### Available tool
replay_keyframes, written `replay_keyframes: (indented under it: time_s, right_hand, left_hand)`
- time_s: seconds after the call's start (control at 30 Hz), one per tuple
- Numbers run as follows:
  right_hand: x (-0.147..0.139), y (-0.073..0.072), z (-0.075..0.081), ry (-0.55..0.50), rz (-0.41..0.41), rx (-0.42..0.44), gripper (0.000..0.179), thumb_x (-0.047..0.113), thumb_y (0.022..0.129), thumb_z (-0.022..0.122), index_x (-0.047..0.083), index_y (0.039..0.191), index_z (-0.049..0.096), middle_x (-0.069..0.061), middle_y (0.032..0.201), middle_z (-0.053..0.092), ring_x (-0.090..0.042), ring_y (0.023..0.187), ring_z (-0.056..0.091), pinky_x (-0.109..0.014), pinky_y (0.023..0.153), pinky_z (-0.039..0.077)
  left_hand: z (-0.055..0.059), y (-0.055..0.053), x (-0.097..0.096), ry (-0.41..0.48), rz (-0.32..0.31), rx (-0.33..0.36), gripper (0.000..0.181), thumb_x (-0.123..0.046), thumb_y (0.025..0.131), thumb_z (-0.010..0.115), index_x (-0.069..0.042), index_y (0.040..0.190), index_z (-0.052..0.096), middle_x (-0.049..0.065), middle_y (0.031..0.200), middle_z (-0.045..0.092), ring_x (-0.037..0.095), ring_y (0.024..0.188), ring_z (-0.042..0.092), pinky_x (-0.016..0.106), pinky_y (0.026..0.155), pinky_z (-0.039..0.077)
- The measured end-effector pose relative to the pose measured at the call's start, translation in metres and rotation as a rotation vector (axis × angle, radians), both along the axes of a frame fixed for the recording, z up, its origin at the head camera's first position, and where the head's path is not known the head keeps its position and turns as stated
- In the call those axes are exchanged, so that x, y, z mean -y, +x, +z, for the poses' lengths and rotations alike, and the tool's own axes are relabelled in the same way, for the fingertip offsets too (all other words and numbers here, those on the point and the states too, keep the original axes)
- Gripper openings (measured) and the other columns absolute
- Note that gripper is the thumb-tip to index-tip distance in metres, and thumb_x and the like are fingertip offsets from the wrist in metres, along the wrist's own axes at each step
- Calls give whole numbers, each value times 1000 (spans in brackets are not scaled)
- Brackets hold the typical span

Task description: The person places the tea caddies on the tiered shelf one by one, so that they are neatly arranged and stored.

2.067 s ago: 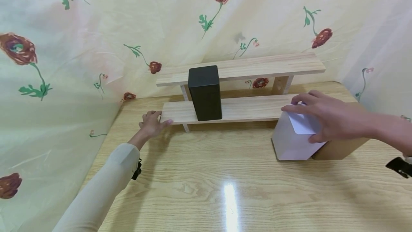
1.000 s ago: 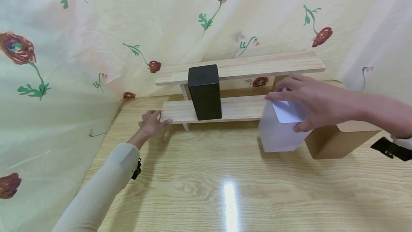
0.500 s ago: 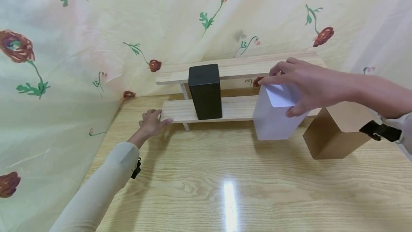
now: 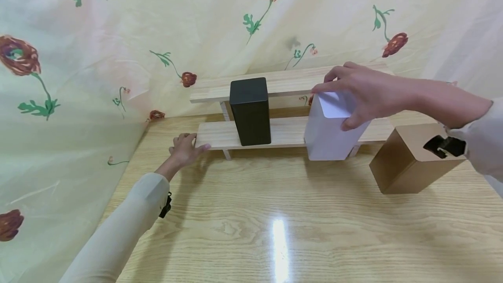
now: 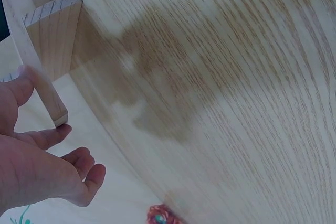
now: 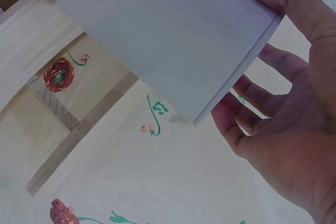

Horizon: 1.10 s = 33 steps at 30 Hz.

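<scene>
A two-tier wooden shelf point(image 4: 212, 133) stands against the back cloth. My left hand point(image 4: 183, 150) grips the left end of its lower board, the thumb on top; in the left wrist view the board point(image 5: 44, 90) lies between thumb and forefinger. Over the right part of the shelf, my right hand point(image 4: 359, 95) pinches a white box point(image 4: 332, 136) by its top, thumb on the near side and fingers on the far side. The right wrist view shows the white box point(image 6: 168, 35) between thumb and fingers. Whether its base touches the lower board is hard to tell.
A black box point(image 4: 253, 117) stands upright on the lower board, left of the middle. On the wood-grain table point(image 4: 220, 222), right of the shelf, stands a brown box point(image 4: 412, 160), partly behind the right sleeve. Flowered cloth point(image 4: 125, 25) surrounds the back and sides.
The right hand has lifted the white box off the table, from beside the brown box, and carried it left and back to the shelf. The left hand has stayed on the board.
</scene>
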State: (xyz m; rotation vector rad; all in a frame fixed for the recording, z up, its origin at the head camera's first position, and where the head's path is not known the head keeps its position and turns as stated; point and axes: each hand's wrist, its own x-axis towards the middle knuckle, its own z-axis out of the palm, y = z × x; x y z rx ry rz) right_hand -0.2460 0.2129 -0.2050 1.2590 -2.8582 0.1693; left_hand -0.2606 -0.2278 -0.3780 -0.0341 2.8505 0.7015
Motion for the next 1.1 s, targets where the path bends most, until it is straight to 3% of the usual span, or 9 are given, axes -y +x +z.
replay_keyframes:
  time_s: [0.43,0.8,1.1]
  right_hand:
    - [29,-23,3,-35,-12,98,81,20,63,87,14,137,54,-18,125,50,-33,109,41,-49,79,46]
    - [50,-41,3,-25,-27,128,84,19,62,86,12,139,52,-20,122,50,-33,107,39,-49,83,44]
    - [63,-53,-1,19,-55,143,83,19,64,85,15,140,51,-21,127,47,-35,111,38,-50,80,48]
  left_hand:
    - [2,1,1,0,-6,11,75,-45,96,55,4,147,31,30,149,24,47,133,18,63,101,18]
    - [1,-1,3,-6,-7,27,76,-46,96,55,3,148,29,29,150,23,47,135,17,63,102,17]
    - [2,-1,4,-12,-11,19,74,-45,96,54,3,148,30,28,150,23,46,135,17,62,102,18]
